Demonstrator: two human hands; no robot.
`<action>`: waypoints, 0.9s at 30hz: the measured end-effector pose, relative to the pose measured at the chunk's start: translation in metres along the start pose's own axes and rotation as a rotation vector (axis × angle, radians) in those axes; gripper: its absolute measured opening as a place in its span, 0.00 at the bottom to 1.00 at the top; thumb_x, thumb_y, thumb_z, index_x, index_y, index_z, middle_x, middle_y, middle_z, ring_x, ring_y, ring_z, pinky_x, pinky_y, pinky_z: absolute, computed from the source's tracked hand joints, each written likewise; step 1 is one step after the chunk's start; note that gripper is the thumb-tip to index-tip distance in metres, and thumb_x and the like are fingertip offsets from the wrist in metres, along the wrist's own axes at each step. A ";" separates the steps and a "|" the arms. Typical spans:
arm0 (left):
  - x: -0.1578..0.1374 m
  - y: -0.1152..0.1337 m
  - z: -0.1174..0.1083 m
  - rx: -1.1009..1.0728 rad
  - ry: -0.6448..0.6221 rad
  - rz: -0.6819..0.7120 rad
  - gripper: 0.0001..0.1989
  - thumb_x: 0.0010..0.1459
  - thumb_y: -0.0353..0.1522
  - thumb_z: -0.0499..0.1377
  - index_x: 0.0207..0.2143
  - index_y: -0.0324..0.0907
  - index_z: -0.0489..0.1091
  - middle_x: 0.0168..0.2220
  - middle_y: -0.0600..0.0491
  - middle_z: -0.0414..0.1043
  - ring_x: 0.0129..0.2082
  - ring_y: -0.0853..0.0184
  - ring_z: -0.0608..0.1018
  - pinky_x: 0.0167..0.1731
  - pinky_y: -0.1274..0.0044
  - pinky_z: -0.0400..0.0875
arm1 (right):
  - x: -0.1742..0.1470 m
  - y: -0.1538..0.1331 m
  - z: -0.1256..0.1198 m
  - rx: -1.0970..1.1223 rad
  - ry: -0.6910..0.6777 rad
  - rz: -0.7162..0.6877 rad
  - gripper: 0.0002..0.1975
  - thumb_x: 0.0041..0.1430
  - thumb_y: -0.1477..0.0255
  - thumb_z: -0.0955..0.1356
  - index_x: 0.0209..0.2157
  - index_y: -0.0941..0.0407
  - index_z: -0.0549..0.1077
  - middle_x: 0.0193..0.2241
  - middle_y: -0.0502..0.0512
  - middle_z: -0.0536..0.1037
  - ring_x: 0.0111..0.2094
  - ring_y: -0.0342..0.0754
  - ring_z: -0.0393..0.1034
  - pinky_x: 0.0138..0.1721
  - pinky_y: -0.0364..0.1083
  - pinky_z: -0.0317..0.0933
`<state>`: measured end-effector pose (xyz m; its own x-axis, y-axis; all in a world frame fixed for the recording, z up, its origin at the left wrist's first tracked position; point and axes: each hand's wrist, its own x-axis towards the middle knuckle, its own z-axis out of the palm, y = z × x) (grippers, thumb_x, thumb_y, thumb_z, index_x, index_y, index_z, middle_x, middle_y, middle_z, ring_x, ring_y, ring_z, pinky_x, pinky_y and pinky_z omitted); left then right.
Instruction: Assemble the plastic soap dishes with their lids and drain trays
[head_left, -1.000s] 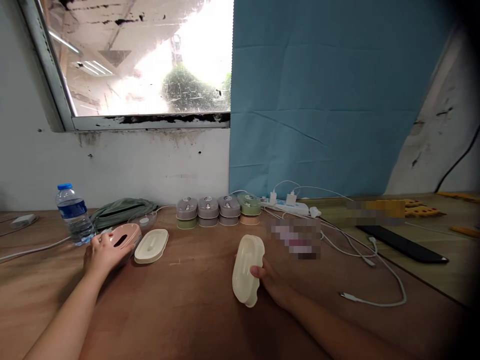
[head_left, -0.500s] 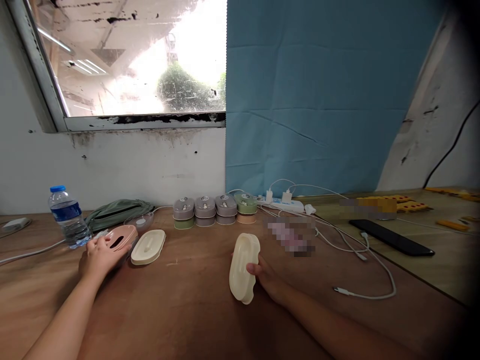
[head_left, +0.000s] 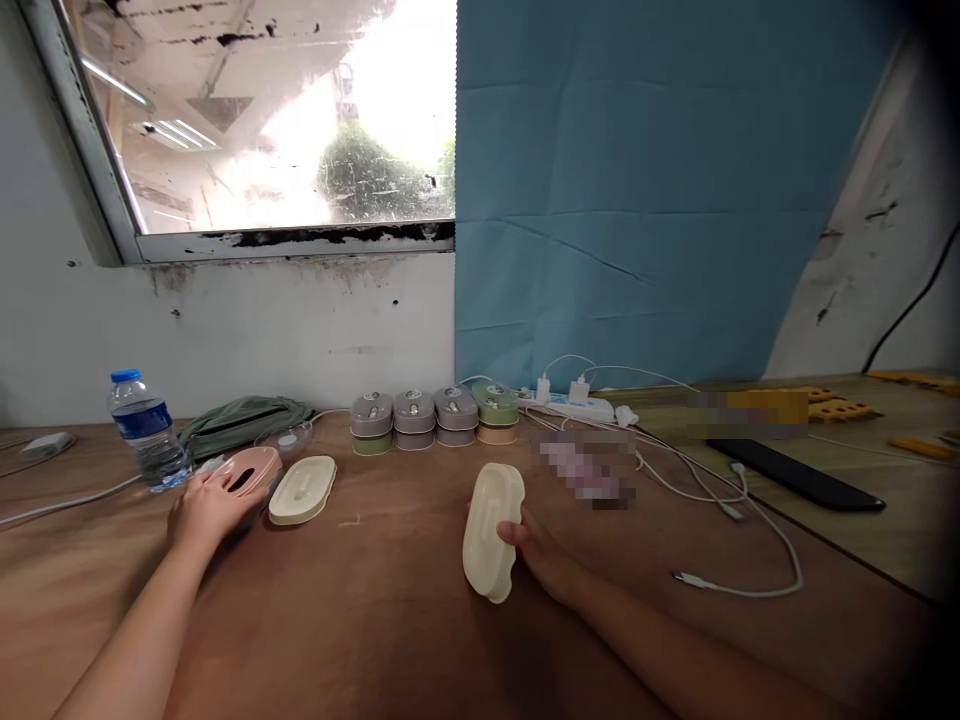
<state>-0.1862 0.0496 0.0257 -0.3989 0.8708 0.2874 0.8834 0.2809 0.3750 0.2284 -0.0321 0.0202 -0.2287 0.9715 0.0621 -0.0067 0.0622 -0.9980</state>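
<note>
At the left of the head view, my left hand (head_left: 214, 510) is closed round a pink oval box (head_left: 259, 465) with a dark slot in its top, resting on the table. Just right of that hand lies a cream oval lid (head_left: 304, 490), flat on the wood. My right hand (head_left: 538, 545) grips a cream oval tray (head_left: 491, 530) by its right edge, thumb on the near face. This tray is held tilted up, and its wavy rim faces right. The other fingers of my right hand are hidden behind it.
Several stacked oval boxes (head_left: 414, 415) stand along the wall. A water bottle (head_left: 148, 430), a green pouch (head_left: 244, 425) and a clear lid (head_left: 296, 440) are at the back left. White cables (head_left: 780, 590), a power strip (head_left: 596, 407) and a black phone (head_left: 795, 475) lie right.
The whole scene has shifted slightly right in the picture as the camera turned a little left. Both hands keep the same holds.
</note>
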 end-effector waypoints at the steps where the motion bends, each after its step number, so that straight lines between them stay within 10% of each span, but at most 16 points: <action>1: -0.002 0.002 -0.002 0.026 0.008 -0.025 0.38 0.40 0.52 0.53 0.48 0.34 0.61 0.53 0.35 0.53 0.51 0.43 0.61 0.48 0.58 0.56 | 0.000 0.000 0.000 -0.001 0.000 0.005 0.28 0.41 0.57 0.65 0.42 0.61 0.65 0.40 0.60 0.71 0.43 0.58 0.62 0.42 0.53 0.56; 9: -0.016 0.010 -0.008 0.154 0.114 -0.007 0.40 0.40 0.56 0.50 0.52 0.41 0.59 0.55 0.42 0.56 0.51 0.44 0.61 0.49 0.57 0.52 | 0.002 0.004 -0.001 -0.016 0.000 0.018 0.28 0.41 0.57 0.64 0.42 0.60 0.65 0.38 0.59 0.70 0.40 0.56 0.63 0.41 0.52 0.57; 17: -0.004 -0.008 -0.020 -0.247 0.140 -0.001 0.23 0.54 0.44 0.46 0.44 0.38 0.66 0.50 0.45 0.62 0.52 0.53 0.63 0.50 0.64 0.57 | 0.000 0.004 -0.002 -0.016 -0.009 -0.013 0.28 0.43 0.57 0.63 0.44 0.59 0.65 0.40 0.59 0.70 0.42 0.58 0.63 0.41 0.53 0.57; 27: 0.006 -0.027 0.001 -0.256 0.005 0.028 0.35 0.39 0.49 0.57 0.45 0.35 0.64 0.50 0.39 0.62 0.50 0.52 0.65 0.49 0.65 0.60 | 0.002 0.006 -0.003 -0.039 -0.009 -0.029 0.29 0.44 0.57 0.63 0.46 0.60 0.64 0.38 0.59 0.71 0.41 0.57 0.62 0.41 0.53 0.56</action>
<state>-0.2127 0.0478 0.0166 -0.3773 0.8744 0.3051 0.8034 0.1452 0.5775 0.2312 -0.0294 0.0139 -0.2376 0.9671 0.0911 0.0247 0.0998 -0.9947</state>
